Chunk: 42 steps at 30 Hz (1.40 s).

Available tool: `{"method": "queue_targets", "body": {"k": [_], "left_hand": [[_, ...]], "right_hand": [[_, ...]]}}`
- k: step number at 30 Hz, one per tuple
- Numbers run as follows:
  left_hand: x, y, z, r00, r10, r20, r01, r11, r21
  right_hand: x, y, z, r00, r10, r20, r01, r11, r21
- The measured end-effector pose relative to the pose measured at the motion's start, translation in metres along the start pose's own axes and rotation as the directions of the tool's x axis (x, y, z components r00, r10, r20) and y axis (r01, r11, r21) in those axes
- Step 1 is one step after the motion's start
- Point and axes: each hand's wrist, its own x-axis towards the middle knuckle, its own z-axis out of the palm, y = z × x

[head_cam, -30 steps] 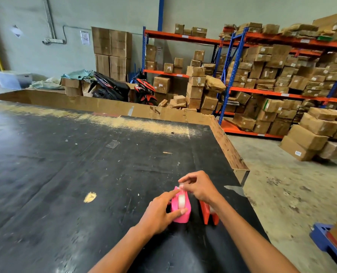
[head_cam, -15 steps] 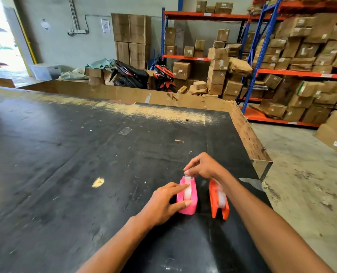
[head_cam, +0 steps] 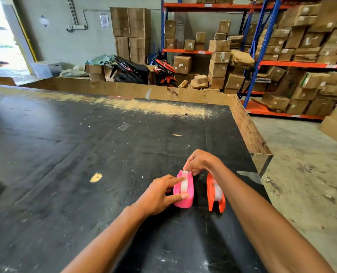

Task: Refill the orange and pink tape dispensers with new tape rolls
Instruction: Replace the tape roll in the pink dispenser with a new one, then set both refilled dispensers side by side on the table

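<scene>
Head cam: black worktop (head_cam: 65,164) w/ warehouse racks (head_cam: 262,64) behind; left grip (head_cam: 159,196) clasping pink dispenser (head_cam: 184,191); right grip (head_cam: 200,161) pinching its front.

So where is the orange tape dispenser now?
In the head view, the orange tape dispenser stands on the black table, just right of the pink tape dispenser, under the right forearm.

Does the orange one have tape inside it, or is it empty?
It has tape inside. A whitish roll sits between the sides of the orange dispenser, which stands on the black table.

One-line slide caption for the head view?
Left hand steadies pink dispenser; right hand at its front end; orange dispenser alongside.
</scene>
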Motion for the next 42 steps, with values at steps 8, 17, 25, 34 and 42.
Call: {"method": "queue_targets", "body": {"k": [8, 17, 25, 34, 42], "left_hand": [[0.002, 0.0, 0.009, 0.999, -0.048, -0.017, 0.044, 0.979, -0.197], [-0.009, 0.023, 0.006, 0.978, 0.101, -0.185, -0.089, 0.993, 0.073], [-0.049, 0.089, 0.033, 0.894, 0.374, 0.245, -0.405, 0.91, 0.091], [-0.092, 0.083, 0.06, 0.738, 0.373, 0.562, -0.58, 0.776, 0.247], [-0.096, 0.0, -0.041, 0.954, 0.136, 0.266, -0.234, 0.895, 0.379]], "right_hand": [[-0.037, 0.018, -0.008, 0.924, -0.163, -0.346, 0.133, 0.985, -0.108], [-0.124, 0.048, -0.027, 0.835, -0.247, -0.492, 0.177, 0.966, -0.186], [-0.237, 0.074, -0.004, 0.976, -0.057, -0.211, -0.021, 0.937, -0.35], [-0.293, 0.091, 0.068, 0.951, 0.233, -0.203, -0.303, 0.83, -0.468], [-0.219, 0.004, 0.108, 0.973, -0.056, -0.222, -0.05, 0.895, -0.443]]}}
